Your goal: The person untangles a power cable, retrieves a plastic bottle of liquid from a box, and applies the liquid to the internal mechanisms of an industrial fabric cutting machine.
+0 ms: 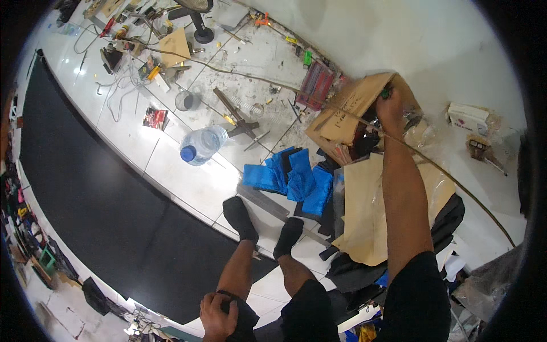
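My right hand [390, 107] reaches into the mouth of an open cardboard box [342, 111] by the wall. Its fingers are closed around a small dark green thing [386, 92], mostly hidden, whose kind I cannot make out. Dark and clear plastic-wrapped items [364, 139] show inside the box below the wrist. Low in the picture, my left hand [218, 317] rests by my left knee, loosely bent, with thumb and fingers apart and nothing seen in it. Under my right forearm lies a tan sheet [364, 211] on black material. Folded blue and black cloth pieces [290, 174] lie left of it.
A large clear bottle with a blue cap [204, 145] stands on the tiles near a metal tool [236, 117]. A long thin cable [424, 157] crosses the box. Black sheet material [108, 188] covers the left floor; a small fan [199, 25] and scattered tools lie farther off.
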The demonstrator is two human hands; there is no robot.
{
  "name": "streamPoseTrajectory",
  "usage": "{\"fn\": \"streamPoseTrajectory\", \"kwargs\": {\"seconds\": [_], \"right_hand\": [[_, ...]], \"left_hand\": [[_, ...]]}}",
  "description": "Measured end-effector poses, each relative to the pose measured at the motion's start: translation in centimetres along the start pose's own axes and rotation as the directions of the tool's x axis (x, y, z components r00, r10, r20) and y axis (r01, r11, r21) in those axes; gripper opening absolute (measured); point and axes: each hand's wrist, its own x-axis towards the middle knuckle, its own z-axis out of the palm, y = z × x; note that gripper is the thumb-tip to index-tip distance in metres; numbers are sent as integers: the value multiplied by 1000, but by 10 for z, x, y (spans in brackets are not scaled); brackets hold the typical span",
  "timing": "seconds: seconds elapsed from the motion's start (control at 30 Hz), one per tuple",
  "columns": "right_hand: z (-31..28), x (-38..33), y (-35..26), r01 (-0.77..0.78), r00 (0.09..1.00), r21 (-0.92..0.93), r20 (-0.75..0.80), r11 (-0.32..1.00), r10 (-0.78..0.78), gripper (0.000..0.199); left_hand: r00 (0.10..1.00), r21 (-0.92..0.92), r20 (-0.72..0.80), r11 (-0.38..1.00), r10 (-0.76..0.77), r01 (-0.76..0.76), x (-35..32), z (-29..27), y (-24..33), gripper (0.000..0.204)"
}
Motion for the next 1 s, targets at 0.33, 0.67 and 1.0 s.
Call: {"fn": "streamPoseTrajectory", "kwargs": {"seconds": [0.33, 0.67, 1.0], "right_hand": [[-26, -8, -5, -19, 961, -213, 266, 977, 77, 42], [-68, -18, -8, -122, 988, 14, -89, 992, 123, 46], [-175, -121, -14, -250, 779, 937, 46, 243, 625, 53]], "left_hand": [[1000, -8, -2, 1000, -14, 14, -10, 11, -8, 25], [996, 8, 52, 997, -71, 71, -14, 22, -11, 28], [983, 84, 125, 989, -132, 122, -15, 10, -13, 40]]}}
